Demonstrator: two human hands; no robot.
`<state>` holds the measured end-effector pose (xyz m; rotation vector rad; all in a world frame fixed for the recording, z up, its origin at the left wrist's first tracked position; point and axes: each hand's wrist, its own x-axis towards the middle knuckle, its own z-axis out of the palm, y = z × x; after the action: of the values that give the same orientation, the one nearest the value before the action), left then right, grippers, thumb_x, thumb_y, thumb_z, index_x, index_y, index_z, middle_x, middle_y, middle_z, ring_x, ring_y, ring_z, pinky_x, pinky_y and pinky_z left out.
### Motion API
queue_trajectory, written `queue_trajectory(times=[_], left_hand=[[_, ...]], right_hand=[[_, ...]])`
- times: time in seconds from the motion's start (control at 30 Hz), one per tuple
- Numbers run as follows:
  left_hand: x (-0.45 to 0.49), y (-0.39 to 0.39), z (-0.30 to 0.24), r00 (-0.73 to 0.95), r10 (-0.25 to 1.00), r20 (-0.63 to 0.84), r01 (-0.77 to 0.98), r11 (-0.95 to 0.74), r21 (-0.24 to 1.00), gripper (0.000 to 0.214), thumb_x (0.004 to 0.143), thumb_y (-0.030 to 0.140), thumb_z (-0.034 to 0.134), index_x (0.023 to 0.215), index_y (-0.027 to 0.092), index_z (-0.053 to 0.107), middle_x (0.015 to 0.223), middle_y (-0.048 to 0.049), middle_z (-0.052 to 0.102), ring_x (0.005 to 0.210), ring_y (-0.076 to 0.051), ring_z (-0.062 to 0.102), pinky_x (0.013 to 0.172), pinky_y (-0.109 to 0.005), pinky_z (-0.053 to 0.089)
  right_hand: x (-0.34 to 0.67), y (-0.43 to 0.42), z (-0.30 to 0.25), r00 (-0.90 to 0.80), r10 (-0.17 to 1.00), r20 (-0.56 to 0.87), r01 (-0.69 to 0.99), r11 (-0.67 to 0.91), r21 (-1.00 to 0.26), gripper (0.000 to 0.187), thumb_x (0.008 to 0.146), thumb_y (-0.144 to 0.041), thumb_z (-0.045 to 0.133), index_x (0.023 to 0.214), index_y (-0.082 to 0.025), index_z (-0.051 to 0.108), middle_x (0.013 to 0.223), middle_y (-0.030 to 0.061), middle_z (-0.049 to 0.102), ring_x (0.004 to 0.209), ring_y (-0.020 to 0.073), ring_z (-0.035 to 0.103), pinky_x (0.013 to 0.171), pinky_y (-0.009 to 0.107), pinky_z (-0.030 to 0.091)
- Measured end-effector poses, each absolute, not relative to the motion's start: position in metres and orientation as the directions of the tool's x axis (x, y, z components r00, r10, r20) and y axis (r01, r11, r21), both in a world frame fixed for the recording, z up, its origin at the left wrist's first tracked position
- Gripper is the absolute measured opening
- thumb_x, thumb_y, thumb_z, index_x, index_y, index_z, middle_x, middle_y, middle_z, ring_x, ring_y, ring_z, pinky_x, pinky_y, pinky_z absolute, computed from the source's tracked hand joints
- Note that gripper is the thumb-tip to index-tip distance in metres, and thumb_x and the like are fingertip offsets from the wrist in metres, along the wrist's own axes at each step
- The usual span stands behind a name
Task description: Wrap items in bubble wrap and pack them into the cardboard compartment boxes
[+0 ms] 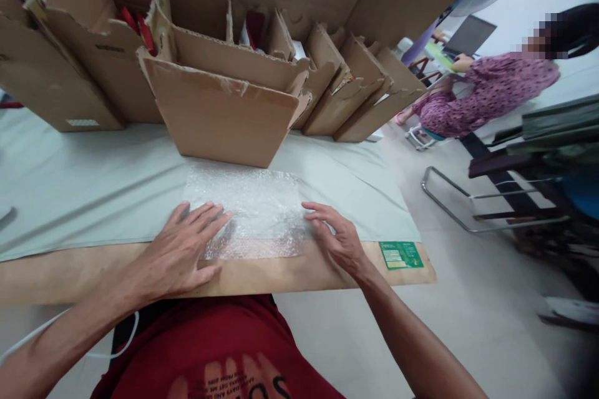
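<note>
A clear sheet of bubble wrap [257,215] lies flat near the table's front edge, partly on the pale cloth and partly on the bare wood. My left hand [187,246] rests on its left side with fingers spread, palm down. At the sheet's right edge is my right hand [334,234], its fingers bent loosely and apart, with nothing visible in them. Whether the right fingertips touch the wrap I cannot tell. Just beyond the sheet stands a cardboard bin [219,112].
More cardboard compartments [355,81] line the back, some holding red items. Pale cloth [93,187] covers most of the table. A green label [400,255] is stuck at the front right corner. Another person [491,90] sits at the far right, near a folded metal-framed chair [468,199].
</note>
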<state>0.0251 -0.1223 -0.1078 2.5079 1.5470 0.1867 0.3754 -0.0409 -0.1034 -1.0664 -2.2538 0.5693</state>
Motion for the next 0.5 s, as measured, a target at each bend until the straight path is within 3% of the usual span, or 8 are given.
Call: queue_trajectory(times=[0.17, 0.3, 0.4, 0.5], left_hand=[[0.018, -0.124, -0.112, 0.482, 0.876, 0.023, 0.86, -0.478, 0.176, 0.06, 0.087, 0.038, 0.058, 0.144, 0.022, 0.053, 0.158, -0.0163, 0.049, 0.147, -0.039, 0.042, 0.118, -0.065, 0.029], [0.027, -0.122, -0.11, 0.466, 0.885, 0.015, 0.876, -0.463, 0.133, 0.061, 0.085, 0.043, 0.061, 0.14, 0.019, 0.057, 0.155, -0.0204, 0.05, 0.145, -0.042, 0.043, 0.116, -0.069, 0.028], [0.037, -0.123, -0.102, 0.452, 0.892, 0.023, 0.882, -0.451, 0.136, 0.065, 0.082, 0.041, 0.064, 0.143, 0.018, 0.055, 0.156, -0.022, 0.048, 0.145, -0.043, 0.042, 0.118, -0.069, 0.025], [0.044, -0.12, -0.097, 0.467, 0.882, 0.065, 0.864, -0.47, 0.181, 0.054, 0.087, 0.027, 0.055, 0.14, 0.018, 0.056, 0.153, -0.0192, 0.053, 0.142, -0.037, 0.048, 0.12, -0.065, 0.028]], right_hand=[[0.38, -0.063, -0.092, -0.772, 0.627, 0.1, 0.549, 0.739, -0.39, 0.044, 0.094, -0.029, 0.065, 0.137, -0.022, 0.061, 0.15, 0.0134, 0.058, 0.141, 0.0321, 0.052, 0.107, 0.054, 0.049], [0.361, -0.072, -0.109, -0.772, 0.596, 0.219, 0.542, 0.798, -0.264, 0.024, 0.099, -0.016, 0.055, 0.117, -0.019, 0.071, 0.136, 0.0142, 0.068, 0.13, 0.0295, 0.061, 0.097, 0.047, 0.052], [0.349, -0.066, -0.112, -0.715, 0.608, 0.346, 0.511, 0.792, -0.334, 0.021, 0.099, -0.012, 0.052, 0.103, -0.02, 0.071, 0.124, 0.0116, 0.074, 0.119, 0.026, 0.067, 0.092, 0.044, 0.052], [0.348, -0.055, -0.097, -0.625, 0.708, 0.328, 0.487, 0.682, -0.545, 0.02, 0.103, -0.019, 0.049, 0.102, -0.023, 0.069, 0.116, 0.0083, 0.077, 0.11, 0.0228, 0.07, 0.094, 0.043, 0.052]])
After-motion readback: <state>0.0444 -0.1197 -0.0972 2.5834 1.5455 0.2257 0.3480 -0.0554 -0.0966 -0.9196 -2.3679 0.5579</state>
